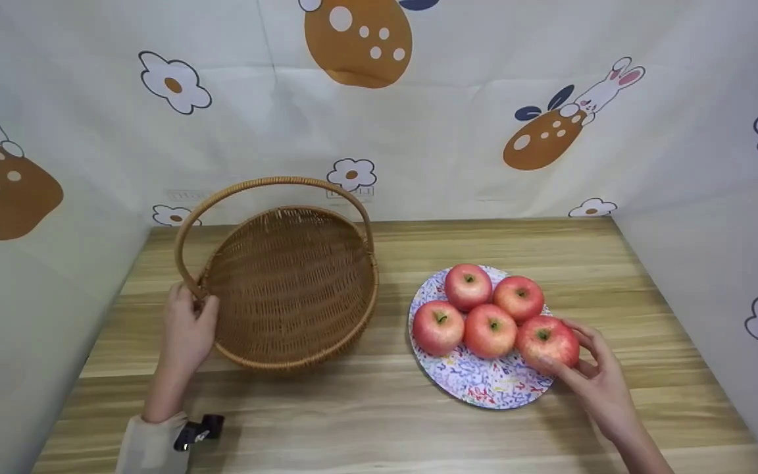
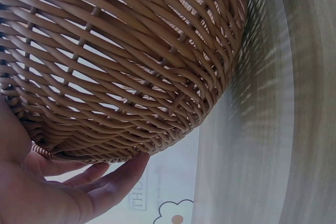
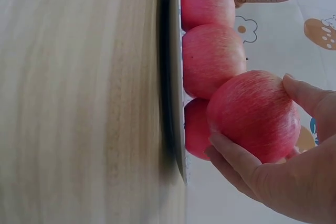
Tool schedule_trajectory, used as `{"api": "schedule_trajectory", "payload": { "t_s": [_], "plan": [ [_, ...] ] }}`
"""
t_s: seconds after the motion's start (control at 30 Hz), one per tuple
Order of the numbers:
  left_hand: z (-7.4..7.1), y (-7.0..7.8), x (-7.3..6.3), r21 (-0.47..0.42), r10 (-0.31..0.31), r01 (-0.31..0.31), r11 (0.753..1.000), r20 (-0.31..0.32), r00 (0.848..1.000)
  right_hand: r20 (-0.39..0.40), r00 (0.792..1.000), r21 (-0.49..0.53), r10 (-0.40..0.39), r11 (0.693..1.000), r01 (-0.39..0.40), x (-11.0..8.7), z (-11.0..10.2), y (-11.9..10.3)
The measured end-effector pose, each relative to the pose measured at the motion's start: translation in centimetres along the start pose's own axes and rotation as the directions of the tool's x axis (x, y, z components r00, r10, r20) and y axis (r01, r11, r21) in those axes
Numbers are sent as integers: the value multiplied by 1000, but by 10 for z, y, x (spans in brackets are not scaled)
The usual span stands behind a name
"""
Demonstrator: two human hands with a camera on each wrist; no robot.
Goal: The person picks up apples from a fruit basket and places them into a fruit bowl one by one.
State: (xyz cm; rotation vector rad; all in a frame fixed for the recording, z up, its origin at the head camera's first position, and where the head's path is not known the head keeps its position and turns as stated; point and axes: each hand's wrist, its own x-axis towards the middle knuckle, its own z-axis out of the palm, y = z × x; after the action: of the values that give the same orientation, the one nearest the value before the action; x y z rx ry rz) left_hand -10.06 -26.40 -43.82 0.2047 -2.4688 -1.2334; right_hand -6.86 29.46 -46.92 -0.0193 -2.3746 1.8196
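Observation:
A brown wicker basket (image 1: 290, 289) with a tall arched handle stands on the left of the table, its bowl bare inside. My left hand (image 1: 191, 322) grips its left rim at the foot of the handle. In the left wrist view the fingers (image 2: 123, 179) lie against the woven wall. On the right, a patterned plate (image 1: 478, 385) bears several red apples (image 1: 491, 331). My right hand (image 1: 599, 382) holds the rightmost apple (image 3: 254, 116) between thumb and fingers, at the plate's right edge. In the right wrist view this apple sits apart from the plate's surface, in front of the others.
The wooden table (image 1: 353, 428) is bounded by a pale printed cloth (image 1: 431, 145) at the back and both sides. A dark strap device (image 1: 198, 431) is worn on the left wrist. A gap of bare wood separates basket and plate.

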Motion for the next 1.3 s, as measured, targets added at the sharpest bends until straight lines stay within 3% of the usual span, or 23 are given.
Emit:
{"api": "schedule_trajectory", "payload": {
  "t_s": [0.63, 1.3],
  "plan": [
    [-1, 0, 0, 1, -34, 34, 999, 18, 999, -9, 998, -39, 69, 997, -69, -3, -3, 8],
    [-1, 1, 0, -11, -37, 37, 999, 28, 999, -10, 1000, -120, 11, 993, -12, -5, -8, 15]
  ]
}}
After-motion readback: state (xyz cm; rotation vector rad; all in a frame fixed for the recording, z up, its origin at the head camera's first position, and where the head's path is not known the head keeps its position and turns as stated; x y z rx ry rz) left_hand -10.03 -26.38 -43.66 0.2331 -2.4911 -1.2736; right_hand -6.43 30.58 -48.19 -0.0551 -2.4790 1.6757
